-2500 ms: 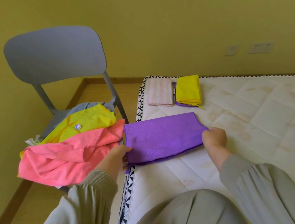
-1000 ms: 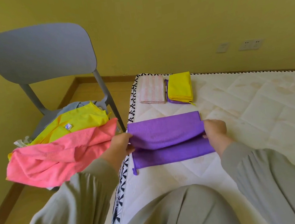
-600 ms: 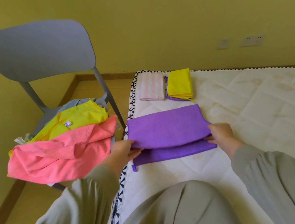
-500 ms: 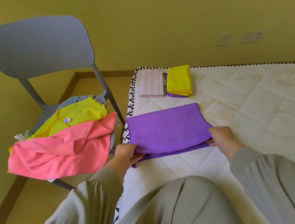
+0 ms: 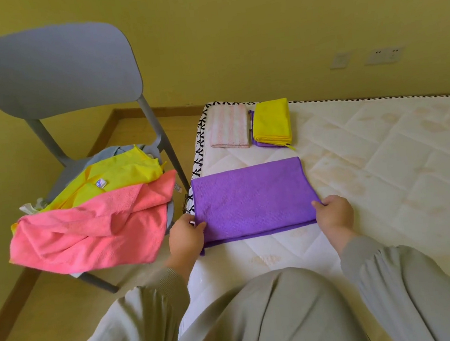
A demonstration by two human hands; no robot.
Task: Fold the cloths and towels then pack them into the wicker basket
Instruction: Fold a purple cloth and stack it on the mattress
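Observation:
A purple cloth [image 5: 252,198] lies folded in half on the white mattress [image 5: 386,168], its near edges almost lined up. My left hand [image 5: 185,235] pinches its near left corner and my right hand [image 5: 333,212] pinches its near right corner. At the mattress's far left corner lie a folded pink striped towel [image 5: 229,126] and a folded yellow cloth [image 5: 271,121] on top of a folded purple one [image 5: 261,143]. No wicker basket is in view.
A grey chair [image 5: 55,69] stands left of the mattress, its seat heaped with unfolded cloths: a pink one [image 5: 90,233] on top, a yellow one [image 5: 118,175] and a grey-blue one [image 5: 107,154] behind. My knees fill the foreground. The wall is close behind.
Both hands lifted the cloth's far edge and drew it toward me over the near half, folding it in two. The top layer now lies flat with my hands at the near corners.

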